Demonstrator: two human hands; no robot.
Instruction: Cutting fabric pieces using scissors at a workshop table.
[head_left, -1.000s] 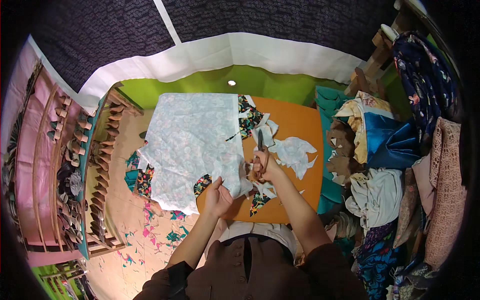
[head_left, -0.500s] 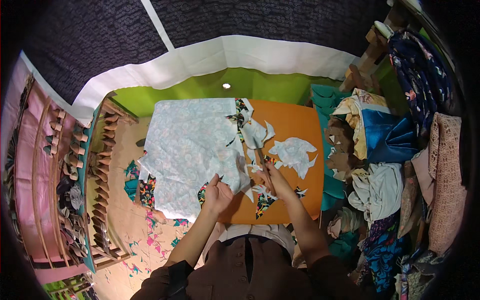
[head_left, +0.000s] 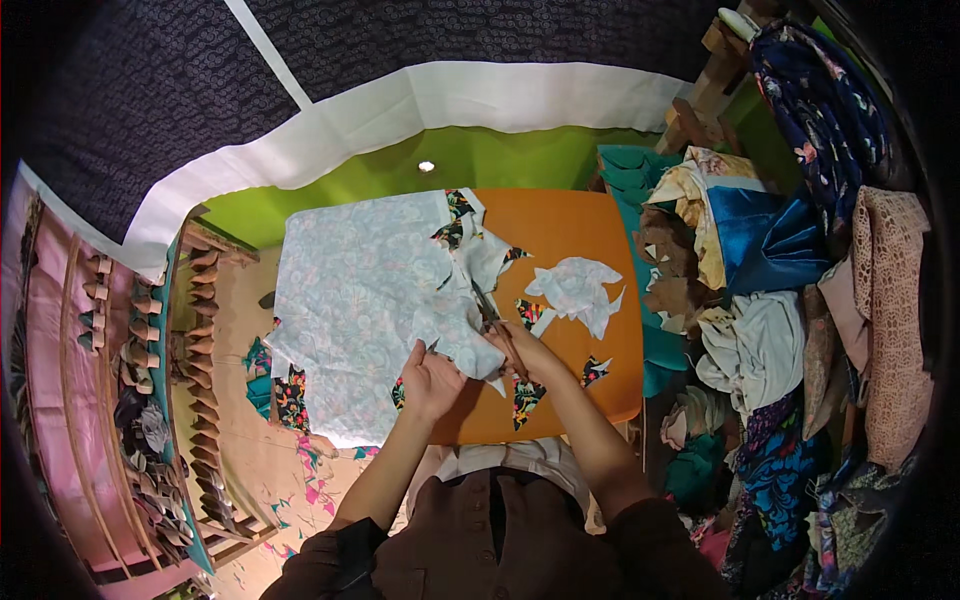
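A pale-backed fabric piece (head_left: pixel 350 290) with a dark floral face at its turned edges lies over the orange table (head_left: pixel 560 215). My right hand (head_left: pixel 528 356) is closed around scissors (head_left: pixel 484 302), whose blades point away and left at the fabric's right edge. My left hand (head_left: pixel 434 384) is palm up at the fabric's near edge, its thumb stretched out apart; the other fingers are partly hidden by the cloth. A loose pale offcut (head_left: pixel 580 290) lies to the right of the scissors. Smaller dark floral scraps (head_left: pixel 527 402) lie near my right wrist.
Wooden shoe forms (head_left: pixel 203 370) line a rack on the left. Cloth scraps (head_left: pixel 320 470) litter the floor. Piled fabrics, including shiny blue cloth (head_left: pixel 765 245) and white cloth (head_left: pixel 750 345), crowd the right side. A dark patterned curtain (head_left: pixel 460 40) hangs across the far side.
The scissors and my right hand have shifted left, closer to my left hand. The cloth strip beyond the blades has turned and shows more of its floral face. The whole view has shifted slightly.
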